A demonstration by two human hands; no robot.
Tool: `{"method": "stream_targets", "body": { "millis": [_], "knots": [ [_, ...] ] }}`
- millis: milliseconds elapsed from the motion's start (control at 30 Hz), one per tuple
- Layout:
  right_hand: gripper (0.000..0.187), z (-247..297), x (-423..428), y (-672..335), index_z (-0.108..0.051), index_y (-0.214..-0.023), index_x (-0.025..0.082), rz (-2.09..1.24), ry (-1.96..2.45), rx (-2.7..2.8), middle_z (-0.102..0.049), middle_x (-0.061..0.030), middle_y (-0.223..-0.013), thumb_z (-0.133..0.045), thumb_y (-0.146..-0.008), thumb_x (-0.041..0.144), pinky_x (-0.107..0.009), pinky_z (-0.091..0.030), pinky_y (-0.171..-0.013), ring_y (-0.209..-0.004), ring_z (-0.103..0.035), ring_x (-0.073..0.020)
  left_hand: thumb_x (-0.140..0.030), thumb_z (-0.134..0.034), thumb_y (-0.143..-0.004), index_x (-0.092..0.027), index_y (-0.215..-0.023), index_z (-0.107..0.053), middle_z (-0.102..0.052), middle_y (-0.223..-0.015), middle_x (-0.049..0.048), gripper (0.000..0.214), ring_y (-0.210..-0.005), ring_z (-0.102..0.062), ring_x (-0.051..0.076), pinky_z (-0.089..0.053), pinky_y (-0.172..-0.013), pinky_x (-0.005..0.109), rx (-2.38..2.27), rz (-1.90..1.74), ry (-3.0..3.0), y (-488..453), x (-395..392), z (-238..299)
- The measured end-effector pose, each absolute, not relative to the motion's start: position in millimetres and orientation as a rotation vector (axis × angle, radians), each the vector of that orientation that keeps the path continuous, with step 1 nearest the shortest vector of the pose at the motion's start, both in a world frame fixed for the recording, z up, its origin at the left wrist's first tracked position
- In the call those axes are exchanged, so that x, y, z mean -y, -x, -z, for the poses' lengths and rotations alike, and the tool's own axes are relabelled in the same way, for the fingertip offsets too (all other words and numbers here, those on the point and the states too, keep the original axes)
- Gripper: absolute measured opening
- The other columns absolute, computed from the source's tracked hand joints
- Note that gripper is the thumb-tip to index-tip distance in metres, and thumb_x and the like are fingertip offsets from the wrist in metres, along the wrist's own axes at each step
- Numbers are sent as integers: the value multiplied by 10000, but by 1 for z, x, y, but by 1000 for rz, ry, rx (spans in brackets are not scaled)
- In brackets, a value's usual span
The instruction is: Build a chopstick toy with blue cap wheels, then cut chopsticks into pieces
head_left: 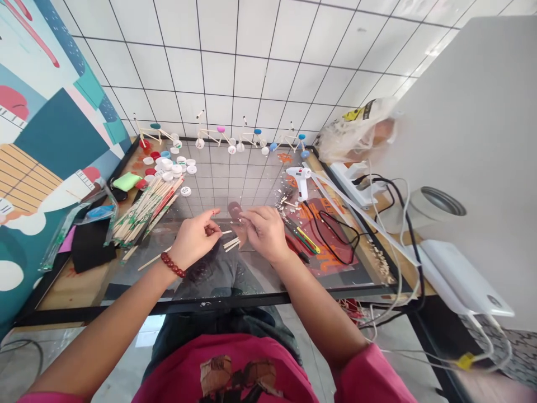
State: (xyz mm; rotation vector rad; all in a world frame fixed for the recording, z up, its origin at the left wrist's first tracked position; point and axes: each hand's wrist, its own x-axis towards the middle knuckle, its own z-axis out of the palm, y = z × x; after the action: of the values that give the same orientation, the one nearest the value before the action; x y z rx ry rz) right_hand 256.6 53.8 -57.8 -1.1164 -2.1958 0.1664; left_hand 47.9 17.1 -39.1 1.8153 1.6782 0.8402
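My left hand (196,238), with a red bead bracelet on its wrist, is closed in a pinch over the glass tabletop. A short wooden stick (227,232) sticks out from its fingertips. Facing it, my right hand (267,232) has thumb and fingers pressed together; whatever they hold is too small or hidden to make out. Between the hands and slightly nearer me, a few short cut sticks (231,244) lie on the glass. One longer stick (151,261) lies partly behind my left wrist.
Paper-wrapped chopsticks (145,215) and bottle caps (166,167) lie left. Small stick-and-cap models (255,140) line the back edge. To the right are a white glue gun (298,182), a yellow-green cutter (308,239), a black cord (335,221) and a power strip (356,184).
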Motion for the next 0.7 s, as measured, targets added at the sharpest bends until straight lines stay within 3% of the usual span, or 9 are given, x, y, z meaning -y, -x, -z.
{"method": "stream_targets", "body": {
  "millis": [267,467,700],
  "knots": [
    [258,57,-55,-259,-731,-1066,200,-171,1153,2609,-713,-78,-976,-543,-919,103,-344,-396,-824,-947,-598,-227,-181,-617,-779,-177,-1331,-585,-767,-825,-5,552,-678,-671,167,-533,-694,293,-1606,-782,-1837,-62,-14,53],
    [323,47,-52,-263,-717,-1088,200,-296,1197,2661,-708,-82,-1032,-555,-860,38,-336,-401,-811,-982,-611,-225,-261,-787,-715,-207,-1438,-473,-740,-1035,34,790,-819,-671,189,-547,-742,320,-1658,-725,-1866,-49,4,50],
    [417,48,-48,-263,-671,-1191,216,-502,1135,2626,-677,-75,-1058,-553,-851,6,-322,-424,-866,-1047,-609,-213,-140,-770,-701,-258,-1438,-462,-728,-972,10,807,-792,-656,189,-543,-766,338,-1636,-681,-1952,-53,4,56]
  ]
}}
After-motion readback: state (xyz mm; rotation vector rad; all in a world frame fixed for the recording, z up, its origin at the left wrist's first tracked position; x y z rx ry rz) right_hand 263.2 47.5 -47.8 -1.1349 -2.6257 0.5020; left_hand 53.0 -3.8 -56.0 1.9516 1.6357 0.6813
